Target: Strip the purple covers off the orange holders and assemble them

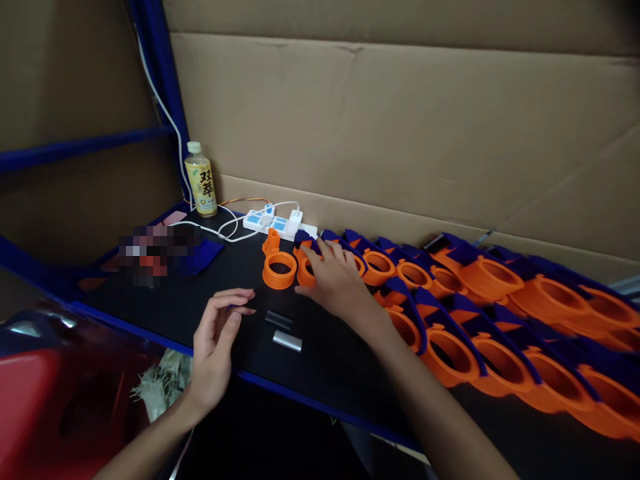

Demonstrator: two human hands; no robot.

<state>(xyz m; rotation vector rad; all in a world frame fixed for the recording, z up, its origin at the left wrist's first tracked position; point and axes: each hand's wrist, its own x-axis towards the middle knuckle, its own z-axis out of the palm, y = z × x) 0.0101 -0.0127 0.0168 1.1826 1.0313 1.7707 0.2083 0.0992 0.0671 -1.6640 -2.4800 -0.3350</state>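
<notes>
Right hand pressing on an orange ring while the left is hovering open

A capped bottle [201, 181] is standing at the back left corner of the black surface [320, 363], showing yellowish liquid behind its label. The right hand [336, 280] is lying flat with fingers spread over an orange ring [304, 270] at the left end of the long rows of orange rings [500, 363], touching it without curling round it. That ring is looking like glossy orange plastic, round and hollow, with dark blue fabric tucked behind it. A lone ring [279, 270] with an upright tab is sitting just beside it. The left hand [216, 347] is hanging relaxed and empty, fingers half extended, near a small black block [279, 320] and a silver block [287, 341]. A white power strip [270, 222] is lying behind the rings
</notes>
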